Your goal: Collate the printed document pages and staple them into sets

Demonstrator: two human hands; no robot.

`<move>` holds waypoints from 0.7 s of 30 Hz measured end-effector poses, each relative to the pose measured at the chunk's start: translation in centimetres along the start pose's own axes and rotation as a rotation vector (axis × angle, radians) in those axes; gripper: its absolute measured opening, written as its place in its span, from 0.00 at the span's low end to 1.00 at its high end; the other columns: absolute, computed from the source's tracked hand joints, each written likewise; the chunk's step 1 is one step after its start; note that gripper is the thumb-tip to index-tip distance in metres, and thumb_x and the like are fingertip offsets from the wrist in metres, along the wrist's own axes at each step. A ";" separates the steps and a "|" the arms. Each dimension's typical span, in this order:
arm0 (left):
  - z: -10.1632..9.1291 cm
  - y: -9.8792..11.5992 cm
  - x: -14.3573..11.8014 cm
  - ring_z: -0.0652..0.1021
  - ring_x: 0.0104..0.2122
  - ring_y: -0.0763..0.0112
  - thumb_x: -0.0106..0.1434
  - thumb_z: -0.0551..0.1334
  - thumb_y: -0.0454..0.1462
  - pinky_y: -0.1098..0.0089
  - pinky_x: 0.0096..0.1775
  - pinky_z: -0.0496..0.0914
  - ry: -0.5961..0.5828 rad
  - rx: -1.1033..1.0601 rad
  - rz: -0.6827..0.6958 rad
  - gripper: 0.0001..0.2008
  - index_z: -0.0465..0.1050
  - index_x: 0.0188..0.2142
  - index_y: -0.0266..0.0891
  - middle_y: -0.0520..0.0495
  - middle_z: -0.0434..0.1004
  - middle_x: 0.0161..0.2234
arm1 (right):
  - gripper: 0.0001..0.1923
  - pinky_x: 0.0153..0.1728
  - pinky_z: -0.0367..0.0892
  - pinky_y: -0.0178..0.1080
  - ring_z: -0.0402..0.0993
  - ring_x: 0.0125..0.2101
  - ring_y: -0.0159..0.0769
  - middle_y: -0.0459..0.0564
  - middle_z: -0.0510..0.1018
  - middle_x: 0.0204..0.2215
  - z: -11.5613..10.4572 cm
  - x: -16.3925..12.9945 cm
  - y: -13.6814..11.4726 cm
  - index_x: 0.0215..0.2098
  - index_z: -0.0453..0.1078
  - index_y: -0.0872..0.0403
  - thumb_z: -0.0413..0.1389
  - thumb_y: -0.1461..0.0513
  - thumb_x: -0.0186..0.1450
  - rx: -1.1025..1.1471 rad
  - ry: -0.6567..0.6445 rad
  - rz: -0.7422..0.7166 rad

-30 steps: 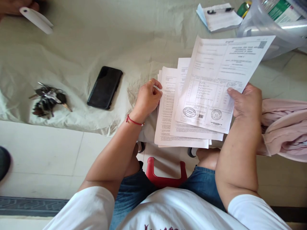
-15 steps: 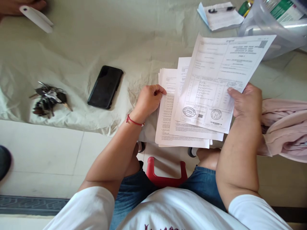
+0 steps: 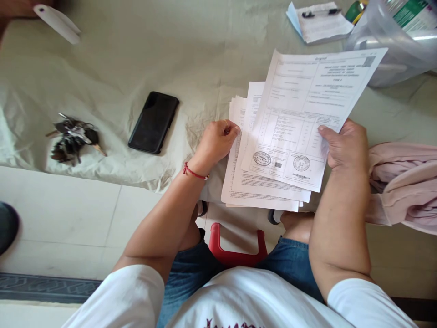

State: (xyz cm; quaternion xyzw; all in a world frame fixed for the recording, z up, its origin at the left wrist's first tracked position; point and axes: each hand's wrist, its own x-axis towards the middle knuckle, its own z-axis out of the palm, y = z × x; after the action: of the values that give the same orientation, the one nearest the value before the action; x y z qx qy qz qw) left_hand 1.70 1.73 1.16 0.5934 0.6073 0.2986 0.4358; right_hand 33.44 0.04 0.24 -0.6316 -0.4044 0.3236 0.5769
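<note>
A pale cloth (image 3: 112, 68) covers the low surface in front of me, rumpled, its near edge hanging over the tiled floor (image 3: 68, 209). I sit on a red stool (image 3: 235, 253) with my knees under that edge. On the right lies a heap of pink fabric (image 3: 403, 182), and at the far right stands a clear plastic tub (image 3: 392, 50), with a small notepad (image 3: 321, 23) and pen just left of it.

The stack of papers (image 3: 249, 191) rests on the cloth's near edge between my hands, fanned out unevenly. My right hand (image 3: 344, 148) is clamped on the top sheet (image 3: 307, 114), thumb on its face near the stamps, lifting it tilted above the rest. My left hand (image 3: 215, 141) is curled at the stack's left edge, fingertips pinching the sheets there.

Left of the stack a black phone (image 3: 154, 122) lies face up, well apart from the keys (image 3: 73, 139) farther left. At the far left corner a white strip (image 3: 58, 23) lies on the cloth.

The risk I see: the stack overhangs the edge, so a loose pinch could let lower sheets slide to the floor. My thumb grip on one side could crease the top sheet, or two sheets could cling and lift together.
</note>
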 end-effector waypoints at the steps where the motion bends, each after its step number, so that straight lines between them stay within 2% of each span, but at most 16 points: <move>1: 0.0 0.0 0.0 0.71 0.28 0.69 0.70 0.63 0.36 0.65 0.32 0.67 -0.002 0.002 0.001 0.09 0.78 0.32 0.42 0.51 0.72 0.25 | 0.16 0.55 0.80 0.51 0.86 0.43 0.46 0.50 0.91 0.43 0.0 0.0 0.0 0.41 0.84 0.52 0.70 0.67 0.53 0.005 -0.004 -0.001; 10: 0.0 0.1 -0.2 0.69 0.27 0.69 0.70 0.64 0.36 0.66 0.32 0.67 0.000 0.004 0.009 0.08 0.76 0.32 0.42 0.52 0.69 0.25 | 0.17 0.55 0.80 0.54 0.86 0.45 0.48 0.52 0.91 0.46 0.3 -0.4 -0.3 0.41 0.84 0.51 0.74 0.64 0.52 0.095 -0.074 0.024; 14: 0.2 0.0 -0.1 0.70 0.29 0.68 0.69 0.64 0.36 0.67 0.33 0.68 0.012 0.001 0.014 0.07 0.76 0.33 0.42 0.52 0.68 0.24 | 0.20 0.57 0.80 0.58 0.86 0.49 0.53 0.53 0.90 0.46 0.3 -0.4 -0.5 0.41 0.84 0.51 0.76 0.62 0.50 0.131 -0.105 0.033; 18: 0.2 -0.1 0.0 0.71 0.29 0.68 0.70 0.63 0.36 0.67 0.34 0.68 0.024 -0.003 0.012 0.07 0.76 0.33 0.42 0.52 0.68 0.25 | 0.22 0.60 0.80 0.62 0.84 0.58 0.56 0.51 0.89 0.49 -0.2 -0.1 -0.6 0.42 0.82 0.45 0.79 0.56 0.52 0.074 -0.152 0.073; 21: 0.2 0.0 0.0 0.72 0.30 0.67 0.71 0.63 0.37 0.66 0.34 0.68 0.035 0.003 0.014 0.08 0.76 0.34 0.42 0.52 0.69 0.25 | 0.24 0.61 0.80 0.63 0.83 0.60 0.57 0.48 0.90 0.49 -0.4 0.1 -0.6 0.42 0.81 0.41 0.80 0.53 0.50 0.049 -0.169 0.077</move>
State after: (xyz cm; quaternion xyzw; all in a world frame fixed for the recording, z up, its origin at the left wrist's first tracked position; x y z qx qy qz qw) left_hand 1.88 1.67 1.09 0.5930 0.6109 0.3112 0.4223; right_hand 33.75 -0.10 0.89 -0.6028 -0.4188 0.4076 0.5432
